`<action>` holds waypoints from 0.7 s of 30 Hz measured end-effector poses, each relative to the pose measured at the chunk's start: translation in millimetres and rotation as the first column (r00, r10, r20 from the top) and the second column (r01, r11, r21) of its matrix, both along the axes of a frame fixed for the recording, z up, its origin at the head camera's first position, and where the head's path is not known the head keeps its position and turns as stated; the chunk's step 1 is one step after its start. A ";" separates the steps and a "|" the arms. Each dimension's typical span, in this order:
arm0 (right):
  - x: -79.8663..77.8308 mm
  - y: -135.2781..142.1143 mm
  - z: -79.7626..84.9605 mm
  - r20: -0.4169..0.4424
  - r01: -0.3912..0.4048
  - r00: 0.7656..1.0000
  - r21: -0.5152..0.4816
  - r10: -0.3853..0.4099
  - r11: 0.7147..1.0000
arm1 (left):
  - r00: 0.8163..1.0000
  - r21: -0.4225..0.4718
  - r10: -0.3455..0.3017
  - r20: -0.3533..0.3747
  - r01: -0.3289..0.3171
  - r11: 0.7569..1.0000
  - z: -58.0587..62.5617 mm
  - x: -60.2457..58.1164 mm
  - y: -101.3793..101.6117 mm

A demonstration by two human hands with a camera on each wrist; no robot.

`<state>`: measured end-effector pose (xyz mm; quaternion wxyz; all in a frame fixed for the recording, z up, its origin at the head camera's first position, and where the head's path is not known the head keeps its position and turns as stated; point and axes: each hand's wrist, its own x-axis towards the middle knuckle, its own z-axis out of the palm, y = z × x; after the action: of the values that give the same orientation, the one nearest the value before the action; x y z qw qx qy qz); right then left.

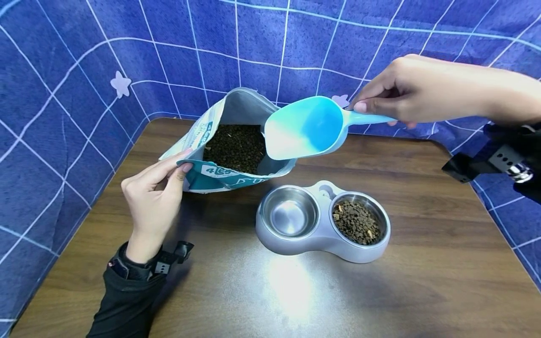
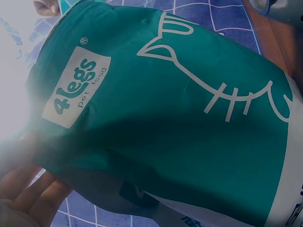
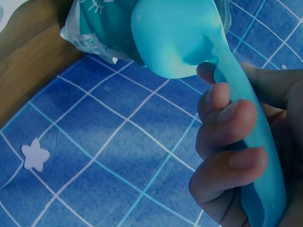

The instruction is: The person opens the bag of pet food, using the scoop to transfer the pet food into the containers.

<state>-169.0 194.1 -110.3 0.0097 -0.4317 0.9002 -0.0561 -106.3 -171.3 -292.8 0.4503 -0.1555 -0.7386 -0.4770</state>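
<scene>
My left hand (image 1: pixel 154 195) pinches the rim of an open pet food bag (image 1: pixel 236 180), thumb on its near edge. Dark brown kibble (image 1: pixel 236 145) lies inside the bag. The bag's teal front (image 2: pixel 180 118) with its "4Legs" label fills most of the left wrist view. With my right hand (image 1: pixel 416 89) I grip a light blue scoop (image 1: pixel 308 126) by its handle, fingers curled round it (image 3: pixel 232 127). The scoop's bowl looks bare inside and its front lip overlaps the bag's right rim in the head view.
A grey double bowl stand (image 1: pixel 325 241) sits on the wooden table (image 1: pixel 444 234). Its left steel bowl (image 1: pixel 290 213) is bare; the right one holds kibble (image 1: pixel 357 223). Blue gridded cloth (image 1: pixel 253 37) with star shapes (image 1: pixel 120 84) surrounds the table's back and sides.
</scene>
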 end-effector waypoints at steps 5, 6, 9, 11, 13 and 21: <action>-0.5 -14.9 -3.2 -0.009 -0.048 0.999 -0.012 0.048 0.999 | 1.000 -0.022 0.000 0.008 0.000 1.000 -0.4 1.3 -0.2; -0.3 -18.2 -3.4 -0.009 -0.046 0.999 -0.007 0.046 0.999 | 1.000 -0.026 -0.001 0.011 0.002 1.000 -0.3 1.6 -0.2; 1.2 -28.1 -2.6 0.002 -0.024 1.000 0.010 0.024 1.000 | 1.000 -0.036 -0.002 0.016 0.003 0.999 -0.1 2.3 0.1; 2.4 -34.5 -1.6 0.010 -0.008 1.000 0.030 0.008 1.000 | 1.000 -0.039 -0.002 0.017 0.002 0.999 0.1 2.4 0.2; 3.4 -40.7 -1.1 0.012 0.001 1.000 0.049 -0.002 0.999 | 1.000 -0.041 0.000 0.018 0.001 0.999 0.4 2.4 0.2; 1.1 -62.2 -7.5 -0.057 -0.035 0.998 0.060 0.038 0.998 | 1.000 -0.057 0.005 0.018 -0.004 0.998 1.0 2.9 -0.9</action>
<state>-167.9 131.9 -117.8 -0.0026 -0.4490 0.8934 -0.0169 -103.4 -172.3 -291.8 0.4401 -0.1622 -0.7564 -0.4559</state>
